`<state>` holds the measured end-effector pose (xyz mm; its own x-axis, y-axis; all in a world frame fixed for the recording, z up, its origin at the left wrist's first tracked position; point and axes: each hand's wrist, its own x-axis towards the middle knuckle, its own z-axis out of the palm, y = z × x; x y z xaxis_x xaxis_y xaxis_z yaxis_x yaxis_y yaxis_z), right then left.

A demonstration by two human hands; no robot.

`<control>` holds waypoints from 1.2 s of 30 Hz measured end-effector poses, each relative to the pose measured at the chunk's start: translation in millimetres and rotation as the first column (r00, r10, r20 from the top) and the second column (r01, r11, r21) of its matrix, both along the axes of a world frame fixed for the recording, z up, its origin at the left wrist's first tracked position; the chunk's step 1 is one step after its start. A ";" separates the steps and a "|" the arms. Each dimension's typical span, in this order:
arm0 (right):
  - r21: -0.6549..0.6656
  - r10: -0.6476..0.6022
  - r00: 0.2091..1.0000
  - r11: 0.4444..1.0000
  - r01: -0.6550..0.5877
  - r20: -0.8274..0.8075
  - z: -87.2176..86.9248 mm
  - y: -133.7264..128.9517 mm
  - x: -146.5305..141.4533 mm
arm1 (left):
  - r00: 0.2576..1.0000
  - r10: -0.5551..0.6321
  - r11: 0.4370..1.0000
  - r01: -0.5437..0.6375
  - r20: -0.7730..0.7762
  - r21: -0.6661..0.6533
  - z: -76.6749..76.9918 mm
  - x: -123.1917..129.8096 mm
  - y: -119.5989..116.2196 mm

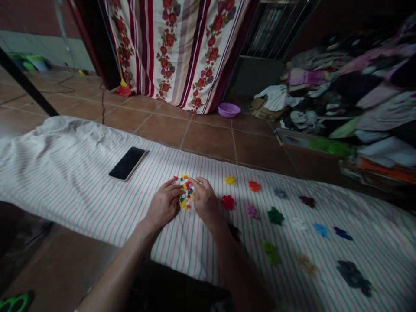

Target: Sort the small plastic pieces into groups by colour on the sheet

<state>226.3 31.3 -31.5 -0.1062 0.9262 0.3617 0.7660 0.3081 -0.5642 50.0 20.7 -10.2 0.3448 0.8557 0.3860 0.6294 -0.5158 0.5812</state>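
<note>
A mixed pile of tiny pieces (186, 200), in red, yellow, green and white, lies on the striped cloth (156, 160). My left hand (164, 201) rests at the pile's left side, its fingers stretched over the near pieces. On the other side my right hand (206, 199) bends in, its index finger reaching to the pile's far edge and the fingers apart. Neither hand shows a piece gripped, though the fingertips touch the pile. Close to my right hand are a red heap (228, 202) and a yellow heap (230, 180).
Single-colour heaps spread to the right, among them orange (254, 186), pink (252, 211), dark green (275, 216), blue (321, 230) and dark grey (354, 276). A phone (128, 164) lies left. Beyond are a purple basin (229, 110), a floral curtain (182, 47) and piled clothes (351, 82).
</note>
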 end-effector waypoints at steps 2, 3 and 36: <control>-0.003 -0.010 1.000 1.000 0.010 0.023 2.4 0.1 -1.7 | 0.999 0.007 1.000 -0.006 0.034 -0.022 0.5 -1.3 -0.4; -0.004 -0.014 0.999 1.000 0.015 0.032 4.3 -0.1 -3.0 | 0.999 0.010 0.999 -0.009 0.043 -0.031 0.7 -1.7 -0.7; 0.012 -0.067 0.947 0.997 0.074 -0.315 16.5 -5.7 -14.3 | 1.000 0.022 0.999 -0.021 0.016 -0.038 1.8 0.4 -0.3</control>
<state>212.0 25.5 -15.0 0.0813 0.9183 0.3875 0.5715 0.2756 -0.7730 50.4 20.4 -8.4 0.3198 0.8771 0.3583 0.6304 -0.4793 0.6107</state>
